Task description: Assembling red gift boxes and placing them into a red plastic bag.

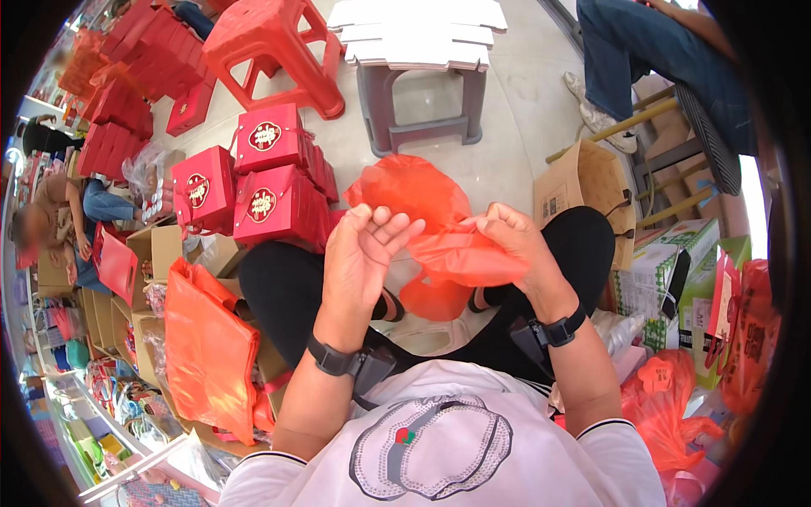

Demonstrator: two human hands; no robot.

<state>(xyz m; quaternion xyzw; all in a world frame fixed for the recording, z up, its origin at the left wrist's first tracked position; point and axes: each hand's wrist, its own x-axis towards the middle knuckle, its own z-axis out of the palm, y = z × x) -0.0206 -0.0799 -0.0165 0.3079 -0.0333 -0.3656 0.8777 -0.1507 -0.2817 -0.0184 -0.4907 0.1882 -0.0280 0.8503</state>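
A thin red plastic bag (412, 190) hangs in front of me, between my knees. My right hand (510, 234) pinches its gathered edge between thumb and fingers. Palm turned up and fingers apart, my left hand (374, 247) is beside the bag's left side and holds nothing. The bag's lower end dangles over the floor between my feet. To the left of my left knee, a folded stack of red plastic bags (209, 355) lies over cardboard boxes.
Red gift boxes (266, 206) with ribbons stand ahead on the left. A grey stool (421, 114) bears stacked white sheets (418, 38); a red stool (272, 51) is beside it. On the right are a kraft paper bag (580, 190), cartons (665, 272) and a seated person (659, 51).
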